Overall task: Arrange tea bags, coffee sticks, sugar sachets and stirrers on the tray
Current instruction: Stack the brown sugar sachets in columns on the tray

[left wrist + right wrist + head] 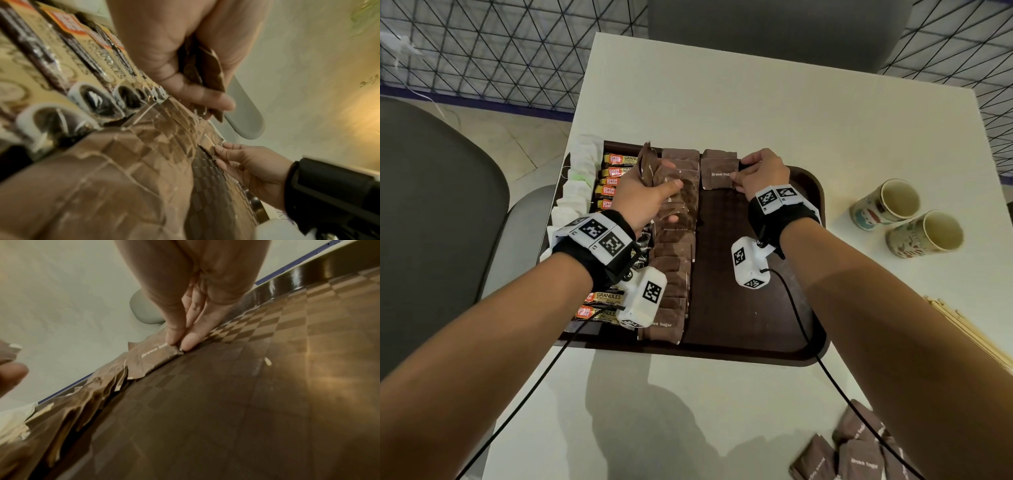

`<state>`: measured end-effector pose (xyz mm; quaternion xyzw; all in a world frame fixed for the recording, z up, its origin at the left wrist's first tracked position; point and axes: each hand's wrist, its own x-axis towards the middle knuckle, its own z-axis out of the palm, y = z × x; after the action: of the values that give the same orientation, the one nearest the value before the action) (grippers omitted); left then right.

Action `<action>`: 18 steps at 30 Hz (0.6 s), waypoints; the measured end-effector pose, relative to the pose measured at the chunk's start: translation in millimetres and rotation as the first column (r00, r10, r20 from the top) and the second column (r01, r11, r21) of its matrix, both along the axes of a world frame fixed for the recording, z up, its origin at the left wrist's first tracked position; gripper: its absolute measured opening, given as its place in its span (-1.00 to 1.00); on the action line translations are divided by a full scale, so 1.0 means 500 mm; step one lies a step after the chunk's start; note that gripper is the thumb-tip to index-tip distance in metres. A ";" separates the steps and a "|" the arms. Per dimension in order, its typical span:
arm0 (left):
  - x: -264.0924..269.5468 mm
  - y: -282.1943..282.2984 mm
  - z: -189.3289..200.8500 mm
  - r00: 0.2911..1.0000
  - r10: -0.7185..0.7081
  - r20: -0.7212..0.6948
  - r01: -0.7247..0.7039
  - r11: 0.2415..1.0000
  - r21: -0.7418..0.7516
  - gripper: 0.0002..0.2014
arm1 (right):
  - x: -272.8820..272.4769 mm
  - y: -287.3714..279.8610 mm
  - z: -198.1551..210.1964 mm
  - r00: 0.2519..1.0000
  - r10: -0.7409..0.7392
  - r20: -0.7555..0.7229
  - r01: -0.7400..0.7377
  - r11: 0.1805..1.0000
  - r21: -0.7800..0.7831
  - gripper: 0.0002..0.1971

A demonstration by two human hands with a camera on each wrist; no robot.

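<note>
Left grip (643,192) holding sugar sachets (649,164), right grip (760,174) pinching one, over tray (750,308) on white table (722,102).

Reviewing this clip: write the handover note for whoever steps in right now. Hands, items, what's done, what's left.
Left hand: holds a bunch of brown sugar sachets above the tray.
Right hand: pinches the edge of one sachet lying at the tray's far end, starting a second sugar column.
Done: tea bags, coffee sticks and a first sugar column are laid in rows on the tray's left side.
Left: loose sachets near the table's front edge, wooden stirrers on the table to the right.
</note>
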<state>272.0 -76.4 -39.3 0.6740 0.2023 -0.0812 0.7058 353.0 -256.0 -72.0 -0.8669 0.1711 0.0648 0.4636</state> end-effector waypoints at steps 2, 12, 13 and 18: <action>0.000 0.002 -0.002 1.000 0.002 -0.004 -0.002 1.000 0.001 -0.84 | -0.003 0.001 0.003 1.000 -0.003 -0.007 0.003 1.000 0.028 -0.75; -0.005 0.000 -0.002 1.000 -0.014 -0.014 0.014 1.000 -0.017 -0.83 | -0.012 0.004 0.005 1.000 -0.017 -0.006 0.018 0.999 0.041 -0.72; -0.005 0.000 -0.002 1.000 -0.012 -0.014 0.012 1.000 -0.016 -0.84 | -0.012 0.003 0.005 1.000 -0.018 -0.007 0.019 0.999 0.046 -0.72; -0.007 0.002 0.001 1.000 -0.004 -0.004 0.004 1.000 -0.018 -0.85 | -0.011 0.002 0.003 1.000 -0.021 -0.008 0.022 0.999 0.038 -0.74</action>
<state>268.3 -75.3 -38.7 0.6678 0.2015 -0.0858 0.7114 347.5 -255.0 -70.3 -0.8558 0.1809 0.0665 0.4800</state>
